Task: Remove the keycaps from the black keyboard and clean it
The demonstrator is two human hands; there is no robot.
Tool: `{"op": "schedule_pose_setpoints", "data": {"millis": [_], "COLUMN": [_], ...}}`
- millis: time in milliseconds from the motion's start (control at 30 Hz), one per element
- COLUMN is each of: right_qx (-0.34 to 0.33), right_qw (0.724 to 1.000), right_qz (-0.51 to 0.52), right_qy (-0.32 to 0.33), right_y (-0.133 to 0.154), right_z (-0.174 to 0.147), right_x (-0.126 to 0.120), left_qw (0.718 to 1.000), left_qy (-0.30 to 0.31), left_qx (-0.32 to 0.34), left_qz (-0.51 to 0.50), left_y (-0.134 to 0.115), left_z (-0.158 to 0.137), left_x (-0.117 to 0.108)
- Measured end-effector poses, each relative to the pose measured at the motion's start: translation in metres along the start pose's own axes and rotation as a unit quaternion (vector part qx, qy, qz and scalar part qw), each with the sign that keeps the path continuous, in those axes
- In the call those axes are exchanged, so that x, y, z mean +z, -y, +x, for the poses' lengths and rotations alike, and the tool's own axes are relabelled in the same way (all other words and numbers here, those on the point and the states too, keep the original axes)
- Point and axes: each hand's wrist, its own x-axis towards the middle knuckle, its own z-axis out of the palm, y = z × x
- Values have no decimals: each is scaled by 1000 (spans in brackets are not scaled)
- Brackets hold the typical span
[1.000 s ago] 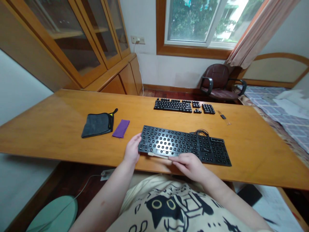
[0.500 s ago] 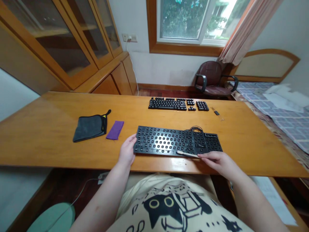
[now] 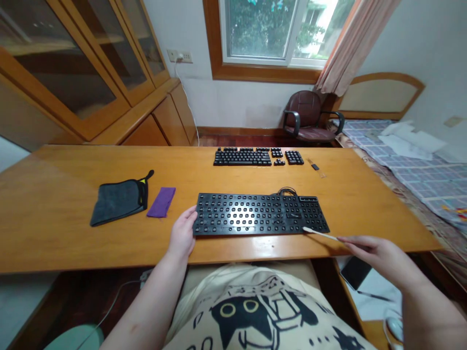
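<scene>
A black keyboard base (image 3: pixel 262 214) without its keycaps lies near the desk's front edge, its cable (image 3: pixel 287 190) coiled behind it. My left hand (image 3: pixel 182 233) is closed on its left edge, fingers on the side and underneath partly hidden. My right hand (image 3: pixel 372 250) pinches the end of a slim white toothbrush (image 3: pixel 321 234). The brush's head rests at the lower right of the keyboard base, at its front edge. Light glares off the middle of the base.
Removed black keycaps (image 3: pixel 242 157) stand grouped in keyboard order at the desk's far edge, with a small wire keycap puller (image 3: pixel 315 166) beside them. On the left lie a purple cloth (image 3: pixel 161 202) and a grey pouch (image 3: pixel 118 201). An open drawer (image 3: pixel 372 301) holds papers.
My right hand has moved right along the base's front edge, taking the toothbrush head with it. My left hand keeps its hold. The view has shifted slightly to the right.
</scene>
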Motion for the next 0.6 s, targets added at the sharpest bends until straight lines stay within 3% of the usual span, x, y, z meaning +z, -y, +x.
{"op": "schedule_pose_setpoints", "data": {"millis": [67, 167, 233, 333, 400, 600], "right_qx": [41, 136, 125, -42, -105, -110], "right_qw": [995, 957, 953, 989, 992, 992], "right_qz": [-65, -183, -176, -54, -20, -2], "right_qy": [-61, -179, -214, -131, -59, -59], "right_y": [-11, -12, -3, 16, 27, 28], "right_z": [-4, -7, -7, -3, 1, 13], "right_x": [-14, -27, -24, -4, 11, 27], "left_qw": [1000, 1000, 1000, 1000, 1000, 1000], "left_qy": [3, 4, -2, 1, 4, -1], "left_qx": [3, 6, 4, 3, 5, 9], "left_qz": [5, 4, -2, -12, -13, -5], "left_y": [0, 0, 0, -1, -1, 0], "left_z": [0, 0, 0, 0, 0, 0], "left_x": [0, 0, 0, 0, 0, 0]}}
